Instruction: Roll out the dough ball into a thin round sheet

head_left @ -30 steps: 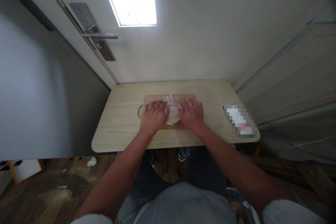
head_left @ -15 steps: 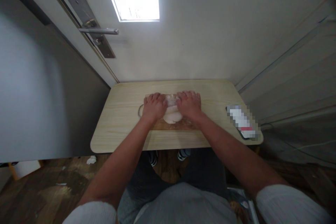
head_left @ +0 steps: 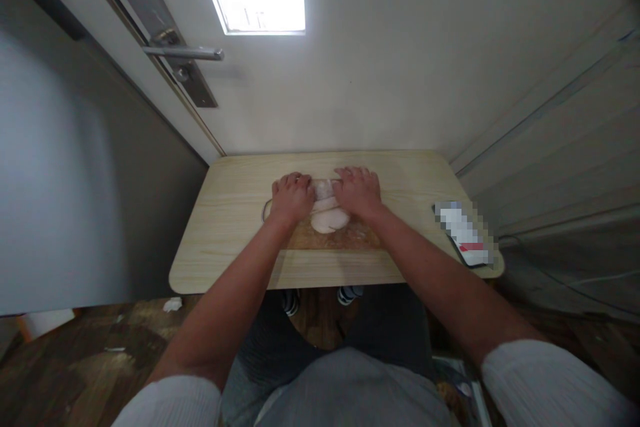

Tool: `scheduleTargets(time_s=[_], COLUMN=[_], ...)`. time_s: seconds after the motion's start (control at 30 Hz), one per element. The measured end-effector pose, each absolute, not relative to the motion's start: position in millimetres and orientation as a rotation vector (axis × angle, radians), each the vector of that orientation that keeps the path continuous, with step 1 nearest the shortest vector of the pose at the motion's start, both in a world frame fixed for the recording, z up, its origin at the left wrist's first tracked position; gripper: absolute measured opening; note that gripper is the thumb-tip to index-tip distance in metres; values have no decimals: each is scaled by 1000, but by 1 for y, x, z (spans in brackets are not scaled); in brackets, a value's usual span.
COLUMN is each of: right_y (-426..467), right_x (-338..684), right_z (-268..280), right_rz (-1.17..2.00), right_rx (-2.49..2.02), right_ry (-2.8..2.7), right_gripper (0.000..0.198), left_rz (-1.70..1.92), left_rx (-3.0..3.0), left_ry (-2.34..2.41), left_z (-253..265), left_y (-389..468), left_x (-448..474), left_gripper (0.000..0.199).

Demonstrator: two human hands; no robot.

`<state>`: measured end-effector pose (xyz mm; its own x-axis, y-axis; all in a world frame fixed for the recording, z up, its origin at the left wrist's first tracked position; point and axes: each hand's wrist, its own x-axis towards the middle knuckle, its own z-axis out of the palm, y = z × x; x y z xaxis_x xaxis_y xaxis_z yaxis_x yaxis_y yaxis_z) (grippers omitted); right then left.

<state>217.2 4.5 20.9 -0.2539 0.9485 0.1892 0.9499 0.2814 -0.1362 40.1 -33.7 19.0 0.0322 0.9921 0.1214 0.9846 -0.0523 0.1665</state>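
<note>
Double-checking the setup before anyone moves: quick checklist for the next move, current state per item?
- Left hand and right hand apart, with a gap between them: ok.
- Grip under the palms: cannot tell, the hands hide it.
- Pale dough on the board, its near edge short of the board's front edge: ok.
- Board's front edge inside the table edge: ok.
- Phone clear of both hands, off to the right on the table: ok.
- Dough thickness even: cannot tell from this angle.
</note>
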Motion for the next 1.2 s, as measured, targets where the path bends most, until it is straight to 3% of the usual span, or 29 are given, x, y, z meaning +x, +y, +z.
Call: scheduleTargets(time_s=[0.6, 1.2], right_y=[-34, -88], right_x=[230, 251], right_z=[24, 1], right_rz=[-92, -54], right_rx=[-1693, -1530], right_ry=[-2313, -2174], right_gripper=[34, 40], left_rz=[358, 494], left_rx=[2341, 2391], left_ry=[2137, 2100], left_z=[26, 27], left_y=[-66, -124], left_x=[51, 68], left_gripper=[41, 40])
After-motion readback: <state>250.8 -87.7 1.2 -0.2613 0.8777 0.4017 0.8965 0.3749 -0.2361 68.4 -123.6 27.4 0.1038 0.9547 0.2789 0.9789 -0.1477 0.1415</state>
